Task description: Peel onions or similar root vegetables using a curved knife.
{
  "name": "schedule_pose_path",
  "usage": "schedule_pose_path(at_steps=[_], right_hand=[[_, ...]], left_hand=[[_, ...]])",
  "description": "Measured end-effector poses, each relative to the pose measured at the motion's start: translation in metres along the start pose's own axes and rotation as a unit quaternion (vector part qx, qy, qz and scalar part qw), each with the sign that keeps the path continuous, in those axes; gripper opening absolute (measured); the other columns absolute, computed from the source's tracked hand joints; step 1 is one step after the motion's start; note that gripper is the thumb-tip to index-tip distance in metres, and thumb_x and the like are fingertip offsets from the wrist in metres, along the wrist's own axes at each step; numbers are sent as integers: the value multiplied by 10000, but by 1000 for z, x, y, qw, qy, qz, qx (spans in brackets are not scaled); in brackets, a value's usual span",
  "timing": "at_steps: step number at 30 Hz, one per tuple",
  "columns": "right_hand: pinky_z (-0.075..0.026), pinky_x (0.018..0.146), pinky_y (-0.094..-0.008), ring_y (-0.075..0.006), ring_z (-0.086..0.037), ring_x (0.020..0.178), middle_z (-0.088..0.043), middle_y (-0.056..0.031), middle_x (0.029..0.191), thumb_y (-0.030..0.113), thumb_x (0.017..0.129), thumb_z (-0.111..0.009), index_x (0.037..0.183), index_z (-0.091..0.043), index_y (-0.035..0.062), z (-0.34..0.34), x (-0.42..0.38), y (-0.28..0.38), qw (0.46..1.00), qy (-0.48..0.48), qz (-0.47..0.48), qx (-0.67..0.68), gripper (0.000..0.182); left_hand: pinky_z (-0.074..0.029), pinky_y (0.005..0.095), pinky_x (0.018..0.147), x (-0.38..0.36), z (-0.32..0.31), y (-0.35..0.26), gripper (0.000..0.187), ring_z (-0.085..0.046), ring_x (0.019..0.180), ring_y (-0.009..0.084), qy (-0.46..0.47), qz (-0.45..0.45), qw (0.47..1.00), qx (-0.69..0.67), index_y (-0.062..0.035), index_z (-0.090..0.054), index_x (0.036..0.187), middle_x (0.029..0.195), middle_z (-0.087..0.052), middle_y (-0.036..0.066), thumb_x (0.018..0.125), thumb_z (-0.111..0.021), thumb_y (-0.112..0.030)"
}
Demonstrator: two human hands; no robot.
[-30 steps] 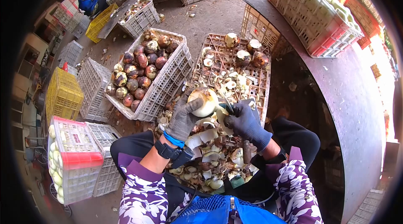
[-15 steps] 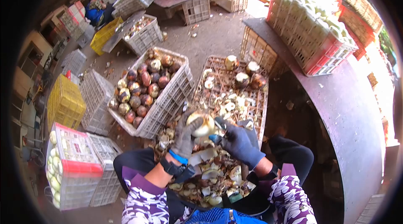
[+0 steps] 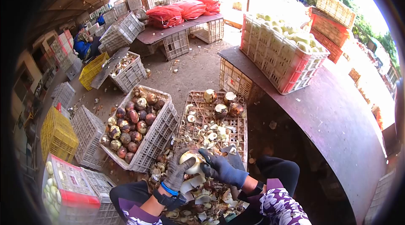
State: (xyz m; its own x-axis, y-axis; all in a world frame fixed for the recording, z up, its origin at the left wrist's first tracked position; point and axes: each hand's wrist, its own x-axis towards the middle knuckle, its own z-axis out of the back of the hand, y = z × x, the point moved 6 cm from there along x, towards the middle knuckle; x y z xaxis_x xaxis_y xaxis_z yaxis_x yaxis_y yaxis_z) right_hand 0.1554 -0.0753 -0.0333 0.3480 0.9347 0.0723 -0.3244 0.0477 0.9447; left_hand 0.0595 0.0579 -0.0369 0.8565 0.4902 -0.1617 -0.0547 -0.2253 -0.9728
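Observation:
A half-peeled, pale onion (image 3: 192,161) is in my gloved left hand (image 3: 175,171), whose fingers wrap around its left side. My right hand (image 3: 223,168), in a dark blue-grey glove, is closed against the onion's right side. Teal shows by its fingertips; whatever it grips there is hidden. Under both hands lies a heap of onion peels and scraps (image 3: 206,201). Ahead, an upturned plastic crate (image 3: 180,130) bears more scraps and a few partly peeled onions (image 3: 220,111). To the left, a tilted crate (image 3: 162,134) is full of reddish-brown unpeeled onions (image 3: 133,116).
A curved table (image 3: 320,132) runs along my right, carrying a crate of peeled onions (image 3: 282,54). Red sacks (image 3: 183,13) lie on a far table. Yellow crates (image 3: 60,134) and a red-and-white crate (image 3: 69,191) stand left. A person in blue (image 3: 83,43) sits far left.
My view has tilted up, so more of the yard shows. My right hand has closed in on the onion, which my left hand still holds.

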Motion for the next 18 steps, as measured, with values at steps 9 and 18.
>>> schedule_pose_path(at_steps=[9, 18], right_hand=[[-475, 614, -265, -74, -519, 641, -565, -22, 736, 157, 920, -536, 1410, -367, 65, -9, 1, 0, 989, -23, -25, 143, 526], [-383, 446, -206, -44, -472, 502, -561, 27, 676, 156, 910, -582, 1216, -572, 45, -21, -2, -20, 937, -92, -142, 306, 325]], left_hand=[[-499, 285, 846, -5, -2, 1, 477, -591, 991, 177, -7, 16, 1000, -24, -28, -545, 1198, 1097, -594, 89, 812, -704, -259], [-499, 282, 856, -13, -1, -1, 498, -589, 991, 152, -2, 19, 998, -54, -32, -514, 1243, 1104, -599, 78, 825, -704, -222]])
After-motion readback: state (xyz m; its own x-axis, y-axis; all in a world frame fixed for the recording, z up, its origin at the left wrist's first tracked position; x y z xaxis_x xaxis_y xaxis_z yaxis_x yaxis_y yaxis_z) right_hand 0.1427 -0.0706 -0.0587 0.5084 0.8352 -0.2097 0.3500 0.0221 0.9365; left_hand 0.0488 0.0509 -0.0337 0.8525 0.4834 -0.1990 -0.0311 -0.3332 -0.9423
